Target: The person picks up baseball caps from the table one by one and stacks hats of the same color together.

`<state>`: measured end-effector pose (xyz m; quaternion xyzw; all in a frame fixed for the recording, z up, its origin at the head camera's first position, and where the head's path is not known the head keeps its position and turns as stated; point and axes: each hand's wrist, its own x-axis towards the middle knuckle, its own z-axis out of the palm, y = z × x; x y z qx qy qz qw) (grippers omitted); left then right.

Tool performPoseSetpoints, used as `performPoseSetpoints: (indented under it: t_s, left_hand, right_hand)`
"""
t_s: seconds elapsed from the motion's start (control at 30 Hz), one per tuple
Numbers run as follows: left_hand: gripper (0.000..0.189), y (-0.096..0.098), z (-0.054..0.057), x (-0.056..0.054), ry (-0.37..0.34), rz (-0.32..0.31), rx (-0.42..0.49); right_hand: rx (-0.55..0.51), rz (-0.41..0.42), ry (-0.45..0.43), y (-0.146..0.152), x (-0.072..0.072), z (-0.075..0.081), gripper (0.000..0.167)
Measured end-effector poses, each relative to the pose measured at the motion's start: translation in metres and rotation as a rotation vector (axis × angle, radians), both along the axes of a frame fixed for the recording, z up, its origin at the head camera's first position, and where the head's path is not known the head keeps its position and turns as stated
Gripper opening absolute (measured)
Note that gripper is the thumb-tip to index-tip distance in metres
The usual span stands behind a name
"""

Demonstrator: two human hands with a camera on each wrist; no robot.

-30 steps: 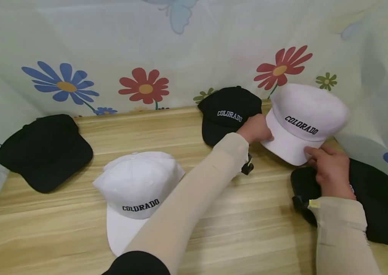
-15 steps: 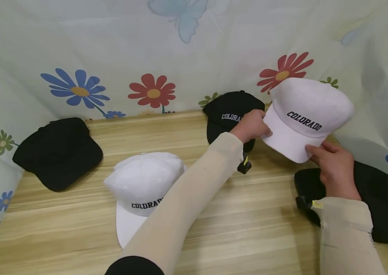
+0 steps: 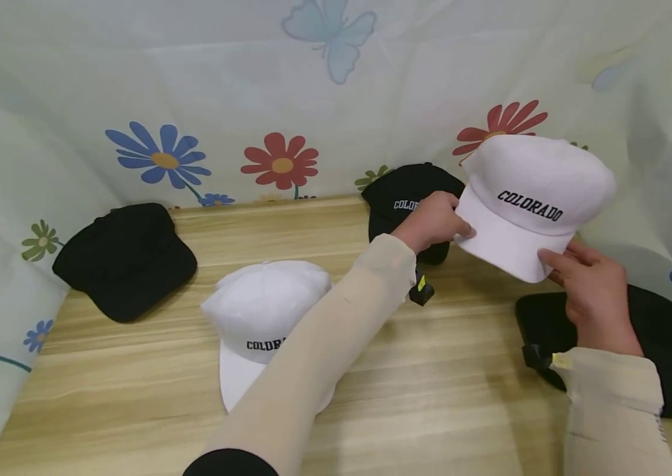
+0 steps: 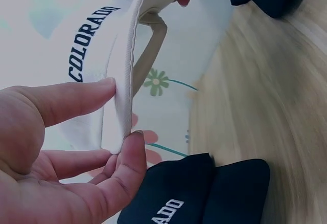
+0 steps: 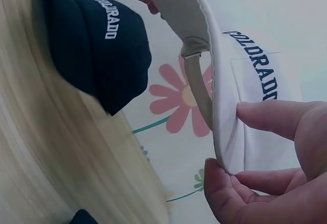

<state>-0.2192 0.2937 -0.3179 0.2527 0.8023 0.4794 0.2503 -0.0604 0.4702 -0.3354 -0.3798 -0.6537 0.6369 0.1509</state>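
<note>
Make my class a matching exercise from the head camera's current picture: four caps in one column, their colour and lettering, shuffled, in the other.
Caps
1. Held cap, gripped by its brim
2. Far-left cap
3. Front cap, partly behind the left sleeve
4. Back cap, partly behind the left hand

Colour and lettering
A. Black, pale lettering
B. White, dark lettering partly hidden
C. White, whole word readable
D. Black, no lettering showing

Pairs: 1-C, 2-D, 3-B, 4-A
</note>
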Motion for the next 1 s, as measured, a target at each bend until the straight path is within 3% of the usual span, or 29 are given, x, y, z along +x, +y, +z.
performPoseSetpoints:
  t_s: [0.1,0.3,0.57,0.8,1.0]
  left_hand:
    - [0.03,-0.009,0.002,0.001,-0.037,0.005,0.022]
    - [0.033,-0.024,0.007,0.005,-0.043,0.013,0.021]
    - [0.039,-0.049,0.012,0.013,-0.049,0.0,0.062]
    - [0.031,-0.07,0.015,0.022,0.049,0.022,-0.008]
    - [0.032,-0.093,0.02,0.027,0.063,0.042,0.017]
  right_hand:
    - [0.014,0.012,0.002,-0.006,0.0,0.003,0.093]
    - [0.077,0.06,-0.063,-0.018,0.007,0.013,0.09]
    - [0.104,0.074,0.001,-0.036,0.01,0.019,0.081]
    - [0.076,0.039,0.093,-0.055,0.012,0.018,0.077]
    - [0.038,0.047,0.157,-0.072,0.011,0.017,0.077]
